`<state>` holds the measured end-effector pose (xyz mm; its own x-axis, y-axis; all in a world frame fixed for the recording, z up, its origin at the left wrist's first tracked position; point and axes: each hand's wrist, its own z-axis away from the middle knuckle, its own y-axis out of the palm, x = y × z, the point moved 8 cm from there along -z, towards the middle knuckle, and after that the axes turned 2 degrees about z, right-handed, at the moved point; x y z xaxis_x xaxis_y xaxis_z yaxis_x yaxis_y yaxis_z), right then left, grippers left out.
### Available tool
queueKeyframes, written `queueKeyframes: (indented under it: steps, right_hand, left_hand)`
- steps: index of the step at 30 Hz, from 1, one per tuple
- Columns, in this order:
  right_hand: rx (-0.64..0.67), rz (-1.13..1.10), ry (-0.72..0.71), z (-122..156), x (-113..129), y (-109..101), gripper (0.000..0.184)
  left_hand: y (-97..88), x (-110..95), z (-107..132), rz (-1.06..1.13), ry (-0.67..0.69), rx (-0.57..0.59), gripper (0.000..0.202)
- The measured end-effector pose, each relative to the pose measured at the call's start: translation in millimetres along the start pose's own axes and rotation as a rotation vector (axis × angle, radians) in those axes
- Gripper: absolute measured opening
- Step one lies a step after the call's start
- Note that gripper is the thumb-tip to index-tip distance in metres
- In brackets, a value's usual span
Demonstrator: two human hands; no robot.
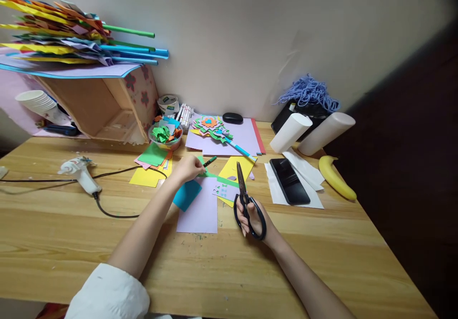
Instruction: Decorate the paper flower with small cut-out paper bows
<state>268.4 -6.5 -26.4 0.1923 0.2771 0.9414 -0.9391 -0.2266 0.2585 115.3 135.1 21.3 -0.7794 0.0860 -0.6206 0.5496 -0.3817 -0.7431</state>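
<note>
My right hand (pixel 253 220) grips black scissors (pixel 243 196) by the handles, blades closed and pointing away over the desk. My left hand (pixel 188 167) is closed around a green pen (pixel 209 161), its tip near green paper (pixel 211 172). Under and between the hands lie a blue sheet (pixel 186 194), a lilac sheet (pixel 199 211) and a yellow sheet (pixel 239 168). A small lilac piece with cut-out shapes (pixel 225 191) sits just left of the scissor blades.
A glue gun (pixel 79 172) with its cable lies at left. A bowl of paper scraps (pixel 165 134), markers (pixel 184 114), a paper flower (pixel 211 128) and a purple sheet (pixel 246 140) sit behind. A phone (pixel 289 180), white rolls (pixel 290 132) and banana (pixel 336 178) are at right.
</note>
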Motion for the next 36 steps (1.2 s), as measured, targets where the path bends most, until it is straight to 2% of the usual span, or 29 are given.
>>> queueKeyframes:
  steps: [4, 7, 9, 14, 16, 19, 27, 32, 36]
  right_hand:
    - [-0.015, -0.017, -0.017, -1.0, -0.5, -2.3, 0.061]
    - [-0.029, -0.058, -0.005, -1.4, -0.7, -3.4, 0.061]
    - [-0.039, -0.091, 0.001, -1.9, -0.6, -4.1, 0.061]
    - [-0.039, -0.149, 0.003, -3.7, 0.7, -3.8, 0.062]
    - [-0.039, -0.159, -0.002, -3.7, 2.0, -3.6, 0.062]
    - [-0.045, -0.169, -0.006, -3.1, 3.4, -3.6, 0.061]
    - [-0.035, -0.152, -0.008, -5.0, -0.6, -4.5, 0.062]
    - [0.059, -0.156, -0.031, -4.9, -1.1, 3.5, 0.066]
    - [0.125, -0.106, -0.026, -2.2, -1.6, 11.7, 0.07]
  left_hand:
    - [3.2, 0.7, -2.8, -0.079, 0.001, -0.047, 0.013]
    - [2.5, -9.0, -0.3, -0.1, 0.066, -0.066, 0.019]
    - [11.2, -20.8, 2.9, -0.085, 0.165, 0.003, 0.02]
    - [53.9, -44.3, 14.3, -0.049, 0.393, 0.255, 0.034]
    - [65.1, -47.0, 16.1, -0.044, 0.431, 0.286, 0.035]
    - [70.6, -47.2, 16.1, -0.032, 0.431, 0.288, 0.031]
    - [63.5, -50.0, 16.1, 0.101, 0.393, 0.304, 0.018]
    - [46.3, -47.5, 11.6, 0.255, 0.302, 0.225, 0.027]
    - [23.7, -50.0, 12.1, 0.577, 0.206, 0.106, 0.031]
